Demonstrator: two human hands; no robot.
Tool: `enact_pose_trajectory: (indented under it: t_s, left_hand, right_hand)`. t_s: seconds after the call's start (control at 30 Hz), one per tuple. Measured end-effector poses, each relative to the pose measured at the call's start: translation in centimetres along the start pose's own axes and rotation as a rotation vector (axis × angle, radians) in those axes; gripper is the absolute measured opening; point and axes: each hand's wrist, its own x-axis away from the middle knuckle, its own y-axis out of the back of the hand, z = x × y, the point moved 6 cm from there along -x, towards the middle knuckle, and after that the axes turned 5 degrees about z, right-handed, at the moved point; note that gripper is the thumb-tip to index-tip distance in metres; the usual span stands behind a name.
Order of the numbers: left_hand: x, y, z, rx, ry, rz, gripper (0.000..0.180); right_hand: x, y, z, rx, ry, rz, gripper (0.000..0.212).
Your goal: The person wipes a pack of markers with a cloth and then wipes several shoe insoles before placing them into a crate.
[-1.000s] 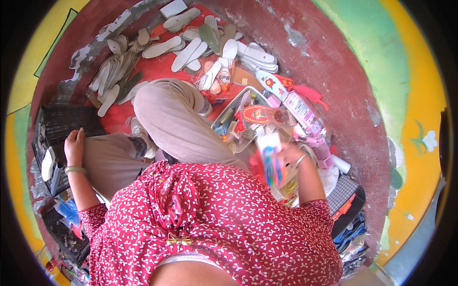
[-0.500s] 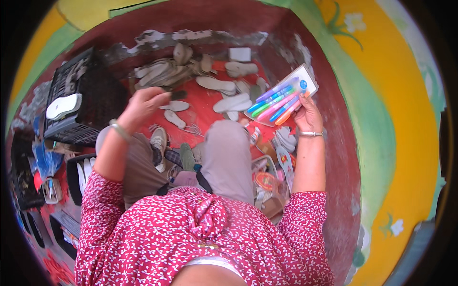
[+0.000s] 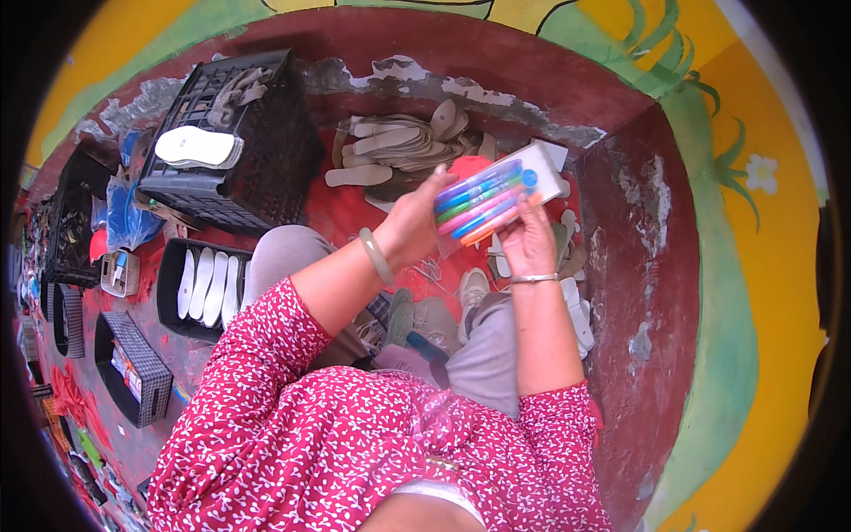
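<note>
Ideally, the right grip (image 3: 532, 241), pinching the pen pack (image 3: 486, 200) toward one o'clock, should press lightly while the left grip (image 3: 411, 222), its closure unclear, steadies the nine-o'clock end.

Left hand (image 3: 409, 223): moved from beside the black crate (image 3: 275, 146) to the left end of the pack of coloured pens (image 3: 487, 202); right hand (image 3: 532, 241): raised the pack from low at the person's right to between both hands; view: turned left, exposing more of the black bin (image 3: 170, 300) of white insoles (image 3: 202, 282).
</note>
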Motion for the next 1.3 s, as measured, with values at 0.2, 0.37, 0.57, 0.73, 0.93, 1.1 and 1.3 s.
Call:
enact_pose_trajectory:
  t_s: [0.2, 0.37, 0.57, 0.73, 0.93, 1.1, 1.3]
  left_hand:
    - [1.0, 0.5, -0.2, -0.146, 0.05, 0.081, 0.035]
    - [2.0, 0.5, -0.8, -0.26, 0.207, 0.268, 0.036]
    - [0.8, 1.4, 1.2, -0.158, 0.255, 0.222, 0.035]
    - [-0.7, 3.4, -1.8, -0.056, 0.167, 0.102, 0.031]
    - [-1.0, 6.5, -5.5, -0.025, -0.07, 0.006, 0.031]
    - [-1.4, 5.5, -5.0, -0.023, -0.051, 0.038, 0.035]
    - [-1.8, 2.8, -2.3, -0.071, 0.051, 0.083, 0.035]
  right_hand:
    - [0.4, -0.7, -1.5, 0.007, -0.135, 0.076, 0.033]
    - [0.7, -2.0, -1.5, 0.116, -0.175, 0.073, 0.035]
    - [1.1, -2.3, -3.3, 0.243, -0.238, 0.132, 0.039]
    - [-0.1, 2.8, -0.8, 0.263, -0.211, -0.109, 0.06]
    - [1.6, 14.4, 7.1, -0.093, -0.028, -0.37, 0.03]
    - [11.1, 21.7, 16.9, -0.135, 0.227, -0.532, 0.022]
    - [39.5, 32.3, 24.4, 0.089, 0.098, -0.73, 0.045]
